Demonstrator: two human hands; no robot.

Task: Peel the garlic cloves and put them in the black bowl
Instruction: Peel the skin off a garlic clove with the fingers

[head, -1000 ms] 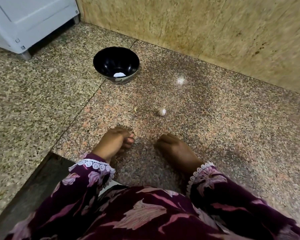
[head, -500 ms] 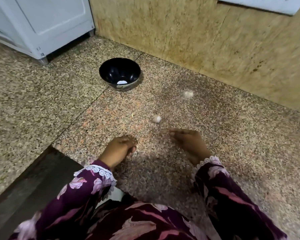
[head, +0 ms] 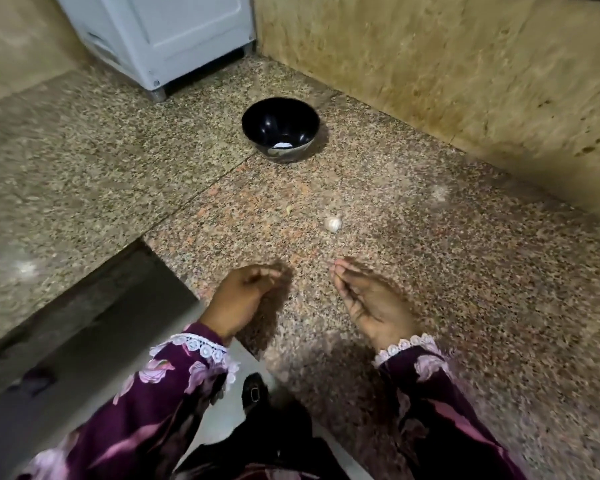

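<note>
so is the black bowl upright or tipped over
Upright. The black bowl sits on its base on the counter, its opening facing up, with a small white patch showing at the bottom inside.

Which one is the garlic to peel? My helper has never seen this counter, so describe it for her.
Start at the speckled granite counter and find the round glossy black bowl near the tan wall. Come toward the person from the bowl: the small white papery garlic piece lies alone, just beyond the right hand. It is white and rounded, unlike the tiny yellowish scrap to its left.
</note>
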